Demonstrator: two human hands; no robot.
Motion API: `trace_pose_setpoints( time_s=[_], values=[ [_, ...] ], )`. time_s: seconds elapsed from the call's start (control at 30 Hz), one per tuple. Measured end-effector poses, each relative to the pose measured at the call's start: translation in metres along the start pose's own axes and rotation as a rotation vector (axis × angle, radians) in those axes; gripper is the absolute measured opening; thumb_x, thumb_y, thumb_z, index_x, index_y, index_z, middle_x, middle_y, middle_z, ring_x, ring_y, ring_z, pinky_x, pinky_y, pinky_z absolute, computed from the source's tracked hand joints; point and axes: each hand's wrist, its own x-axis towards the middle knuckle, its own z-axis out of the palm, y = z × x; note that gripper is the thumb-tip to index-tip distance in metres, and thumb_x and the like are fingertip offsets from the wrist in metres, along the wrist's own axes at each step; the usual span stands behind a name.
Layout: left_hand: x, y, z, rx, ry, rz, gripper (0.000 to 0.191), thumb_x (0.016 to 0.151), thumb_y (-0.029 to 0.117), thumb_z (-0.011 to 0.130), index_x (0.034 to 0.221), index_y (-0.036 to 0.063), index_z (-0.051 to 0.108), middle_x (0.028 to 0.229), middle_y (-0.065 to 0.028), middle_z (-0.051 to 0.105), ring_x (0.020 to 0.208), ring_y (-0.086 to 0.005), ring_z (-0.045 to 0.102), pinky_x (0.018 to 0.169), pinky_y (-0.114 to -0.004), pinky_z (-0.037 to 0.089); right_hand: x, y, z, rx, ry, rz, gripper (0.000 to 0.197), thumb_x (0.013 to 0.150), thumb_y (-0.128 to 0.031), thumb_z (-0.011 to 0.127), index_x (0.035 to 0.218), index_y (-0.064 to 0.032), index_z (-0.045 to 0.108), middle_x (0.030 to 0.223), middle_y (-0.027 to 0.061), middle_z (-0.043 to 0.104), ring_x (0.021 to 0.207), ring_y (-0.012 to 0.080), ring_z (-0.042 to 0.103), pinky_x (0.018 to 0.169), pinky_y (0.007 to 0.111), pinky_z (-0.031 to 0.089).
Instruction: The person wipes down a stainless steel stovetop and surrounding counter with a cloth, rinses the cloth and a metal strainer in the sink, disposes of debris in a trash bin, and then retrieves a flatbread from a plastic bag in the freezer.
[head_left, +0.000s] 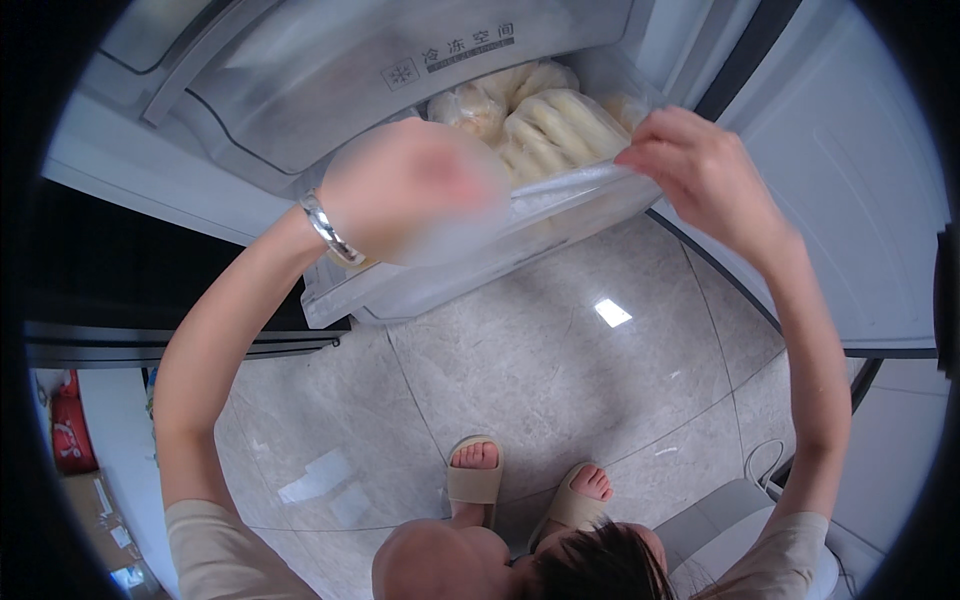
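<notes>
A freezer drawer (465, 277) of clear plastic is pulled out before me. Pale, elongated pieces of food in a clear plastic bag (564, 127) lie inside it, beside another clear bag with rounded pale food (469, 111). My left hand (416, 191), below a silver bangle (330, 227), is over the drawer's left part; a blur covers its fingers and whatever they touch. At the drawer's right front corner, the thumb and fingertips of my right hand (694, 169) come together on a strip of clear plastic film (559, 187) along the front rim.
Above stands a closed freezer drawer (330, 82) with printed writing. The opened fridge door (840, 210) is on the right. Grey floor tiles (540, 360) lie below, with my sandalled feet (476, 472) on them. A pale rounded object (720, 540) is at lower right, a red package (71, 431) far left.
</notes>
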Motion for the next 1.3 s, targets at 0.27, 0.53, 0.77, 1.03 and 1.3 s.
trace_pose_setpoints(
  time_s=[0.27,0.53,0.77,1.03,1.3],
  values=[
    [0.031,-0.016,0.011,0.185,0.181,-0.119,0.036,0.083,0.027,0.051,0.062,-0.0020,0.050,0.054,0.0003,0.042,0.050,-0.0123,0.036,0.051,-0.030,0.034,0.051,0.035,0.008,0.528,-0.449,0.654,0.017,0.080,-0.019,0.053,0.083,-0.0027,0.058,0.070,0.0030,0.053,0.067,0.0125,0.048,0.062,0.027,0.040],
    [0.053,0.010,0.008,0.181,-0.338,-0.589,0.034,0.078,0.026,0.048,0.049,0.0127,0.035,0.049,0.0054,0.033,0.043,-0.0060,0.026,0.040,-0.024,0.020,0.061,0.033,-0.001,0.323,-0.680,0.679,0.021,0.073,-0.020,0.057,0.089,-0.0065,0.054,0.068,0.0051,0.052,0.063,0.0126,0.049,0.058,0.028,0.039],
    [0.062,-0.007,0.006,0.061,-0.552,-0.651,0.038,0.077,0.027,0.050,0.046,0.0136,0.034,0.045,0.0068,0.033,0.039,-0.0050,0.026,0.037,-0.023,0.018,0.057,0.028,-0.012,0.167,-0.695,0.697,0.023,0.068,-0.018,0.061,0.084,-0.0041,0.051,0.066,0.0061,0.053,0.059,0.0146,0.050,0.055,0.028,0.039],
    [0.029,-0.019,0.023,0.048,0.035,-0.023,0.015,0.078,0.010,0.058,0.087,0.0056,0.046,0.056,0.0003,0.049,0.045,-0.0092,0.044,0.042,-0.023,0.034,0.011,0.025,0.000,0.200,-0.186,0.173,0.011,0.074,-0.006,0.055,0.085,-0.0029,0.056,0.085,0.0072,0.056,0.073,0.0240,0.056,0.065,0.034,0.046],
    [0.021,-0.007,0.004,0.322,-0.099,0.289,0.018,0.078,0.005,0.056,0.095,0.0095,0.057,0.071,-0.0066,0.062,0.065,-0.0170,0.062,0.059,-0.025,0.048,-0.009,0.009,0.004,0.066,-0.001,0.051,0.019,0.073,0.000,0.060,0.091,-0.0029,0.060,0.087,0.0081,0.053,0.084,0.0222,0.053,0.068,0.033,0.046]
  ],
)
